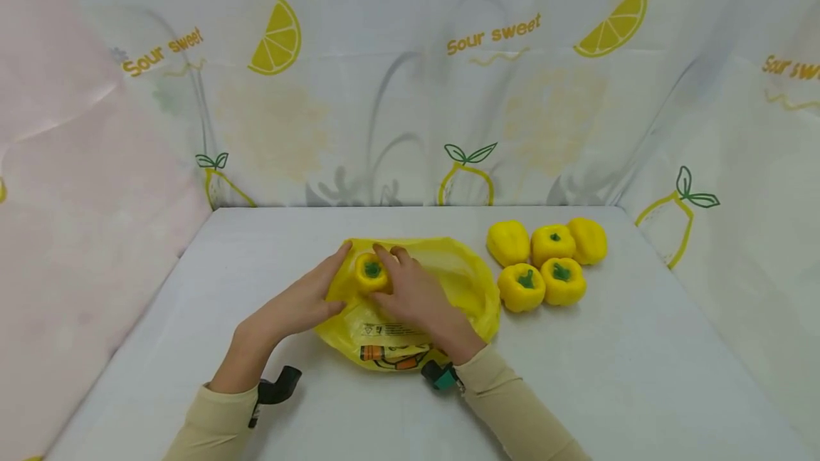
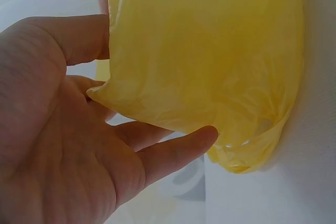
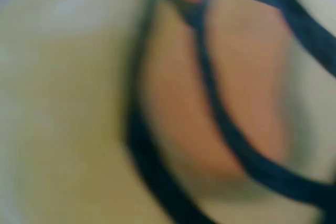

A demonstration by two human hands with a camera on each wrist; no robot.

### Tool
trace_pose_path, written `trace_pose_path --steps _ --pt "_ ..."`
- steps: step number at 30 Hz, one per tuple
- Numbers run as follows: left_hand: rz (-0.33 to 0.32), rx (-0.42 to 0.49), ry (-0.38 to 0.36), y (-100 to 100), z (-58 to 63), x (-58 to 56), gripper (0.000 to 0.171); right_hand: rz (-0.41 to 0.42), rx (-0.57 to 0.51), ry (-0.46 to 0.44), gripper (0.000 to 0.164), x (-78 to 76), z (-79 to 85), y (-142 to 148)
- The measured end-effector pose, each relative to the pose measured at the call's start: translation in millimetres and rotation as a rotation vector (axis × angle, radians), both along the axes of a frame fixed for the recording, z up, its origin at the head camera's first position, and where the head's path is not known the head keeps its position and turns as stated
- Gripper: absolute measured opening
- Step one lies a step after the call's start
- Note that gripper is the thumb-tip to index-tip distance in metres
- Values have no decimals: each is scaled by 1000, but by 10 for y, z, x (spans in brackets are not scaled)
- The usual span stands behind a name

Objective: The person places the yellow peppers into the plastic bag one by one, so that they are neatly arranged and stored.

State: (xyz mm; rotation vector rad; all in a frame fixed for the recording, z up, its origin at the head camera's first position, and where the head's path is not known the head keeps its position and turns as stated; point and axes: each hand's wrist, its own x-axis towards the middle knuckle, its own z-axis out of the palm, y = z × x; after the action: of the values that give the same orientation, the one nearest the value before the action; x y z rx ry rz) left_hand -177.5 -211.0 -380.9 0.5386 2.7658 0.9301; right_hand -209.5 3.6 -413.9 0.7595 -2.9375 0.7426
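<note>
Inside the mouth of a yellow plastic bag (image 1: 461,272), a yellow bell pepper (image 1: 372,271) shows its green stem upward. My right hand (image 1: 416,290) grips this pepper from the right, thumb on the near side and fingers on the far side. On the bag's left side is my left hand (image 1: 304,301), thumb and fingers spread at the rim. The left wrist view shows the bag's edge (image 2: 205,61) running between the fingers of the left hand (image 2: 89,135), some hidden behind the plastic. The right wrist view is blurred.
Several yellow bell peppers (image 1: 552,244) stand in a group right of the bag, on a white tabletop (image 1: 628,375). A lemon-printed curtain (image 1: 384,91) rises behind the table and along both sides. Dark wrist-camera mounts (image 1: 280,385) hang under both wrists.
</note>
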Motion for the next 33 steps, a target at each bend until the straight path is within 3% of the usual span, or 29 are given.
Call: trace_pose_path --steps 7,15,24,33 --pt "-8 0 35 -4 26 15 88 50 49 18 75 30 249 219" --pt "3 4 0 -5 59 26 88 224 -36 -48 68 66 520 547" --pt "-1 6 -4 -9 29 7 89 144 -148 -94 63 67 669 980" --pt "7 2 -6 -14 11 7 89 88 -257 -74 59 -5 769 1457"
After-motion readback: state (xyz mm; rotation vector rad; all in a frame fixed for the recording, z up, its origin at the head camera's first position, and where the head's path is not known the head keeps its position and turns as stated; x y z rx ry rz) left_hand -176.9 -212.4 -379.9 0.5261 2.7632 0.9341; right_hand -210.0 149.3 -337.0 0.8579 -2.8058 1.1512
